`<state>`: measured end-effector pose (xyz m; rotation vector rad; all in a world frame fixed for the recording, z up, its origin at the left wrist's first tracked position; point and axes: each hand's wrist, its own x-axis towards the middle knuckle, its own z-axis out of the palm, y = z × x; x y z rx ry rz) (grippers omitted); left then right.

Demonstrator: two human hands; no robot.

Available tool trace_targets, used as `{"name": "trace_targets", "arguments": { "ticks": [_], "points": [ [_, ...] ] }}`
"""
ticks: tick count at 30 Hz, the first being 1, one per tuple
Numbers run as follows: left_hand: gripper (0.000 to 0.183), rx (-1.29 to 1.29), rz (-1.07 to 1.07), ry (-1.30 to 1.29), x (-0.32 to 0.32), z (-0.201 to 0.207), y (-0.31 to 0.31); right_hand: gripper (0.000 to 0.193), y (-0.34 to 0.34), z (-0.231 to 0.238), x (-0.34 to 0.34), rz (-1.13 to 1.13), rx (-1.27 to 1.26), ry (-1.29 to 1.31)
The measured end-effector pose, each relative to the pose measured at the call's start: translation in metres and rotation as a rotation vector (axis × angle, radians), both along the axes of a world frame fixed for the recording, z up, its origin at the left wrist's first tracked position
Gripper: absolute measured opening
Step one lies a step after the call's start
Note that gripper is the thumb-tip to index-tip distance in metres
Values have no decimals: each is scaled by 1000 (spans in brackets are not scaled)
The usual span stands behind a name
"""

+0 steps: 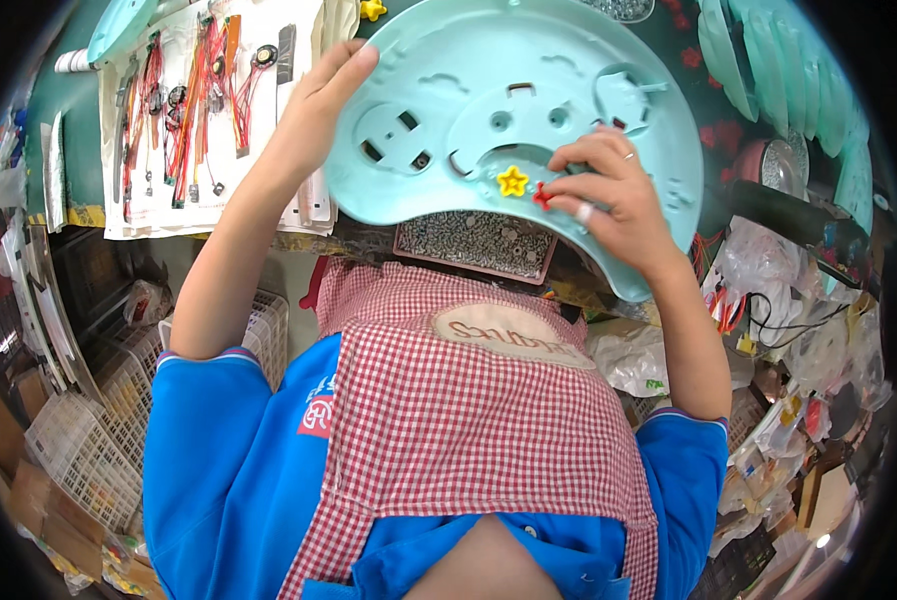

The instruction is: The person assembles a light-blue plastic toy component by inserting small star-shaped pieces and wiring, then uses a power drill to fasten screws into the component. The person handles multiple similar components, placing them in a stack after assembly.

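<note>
A large curved turquoise plastic shell [408,185] lies with its inner side up in front of me, showing slots, posts and round recesses. My left hand [330,88] grips its left rim. Near the shell's inner curved edge, my right hand [608,192] pinches a small red star-shaped piece [541,196] between thumb and fingertips. Just left of that piece, a yellow star-shaped piece [512,181] sits on the shell. Whether the red piece touches the shell, I cannot tell.
Wired speakers and red leads [176,100] lie on white sheets at the left. A tray of small metal screws [478,245] is under the shell's near edge. Turquoise shells [783,75] stand stacked at the right, near a dark-handled tool [793,215]. Another yellow star [372,9] lies beyond.
</note>
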<state>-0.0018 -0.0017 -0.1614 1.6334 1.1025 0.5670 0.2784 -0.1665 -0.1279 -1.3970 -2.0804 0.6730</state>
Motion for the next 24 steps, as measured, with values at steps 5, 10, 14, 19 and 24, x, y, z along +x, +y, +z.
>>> {"name": "trace_targets", "arguments": {
  "ticks": [5,10,14,19,24],
  "points": [
    [30,1168,-57,344,23,25,0,32,-29,12,-16,-62,-3,-158],
    [15,1048,-883,189,49,16,-111,33,-34,9,-32,-209,165,-242],
    [11,893,-903,188,58,-12,-117,28,-64,17,-48,-235,225,-203],
    [8,706,-904,215,55,14,-112,15,-81,-22,-71,-256,-82,-353],
    [18,319,-758,-85,57,56,-81,11,-75,-9,-67,-234,-120,-248]
  ]
}}
